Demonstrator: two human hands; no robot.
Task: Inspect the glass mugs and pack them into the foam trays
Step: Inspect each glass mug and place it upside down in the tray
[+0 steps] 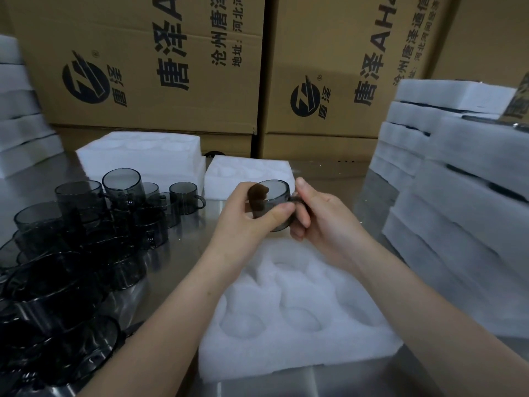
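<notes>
A smoky grey glass mug [273, 193] is held upright in mid-air above the metal table. My left hand [252, 216] grips its body, thumb across the front and fingers showing through the glass. My right hand [317, 216] pinches the mug's handle on the right side. Just below and in front lies a white foam tray [294, 308] with several round pockets, all vacant. A crowd of the same grey mugs [86, 233] stands on the left, some stacked.
Two more foam trays [143, 153] [249, 173] lie behind the hands. Tall piles of foam trays [458, 181] rise on the right, another pile [20, 116] at far left. Printed cardboard cartons [171, 67] wall off the back.
</notes>
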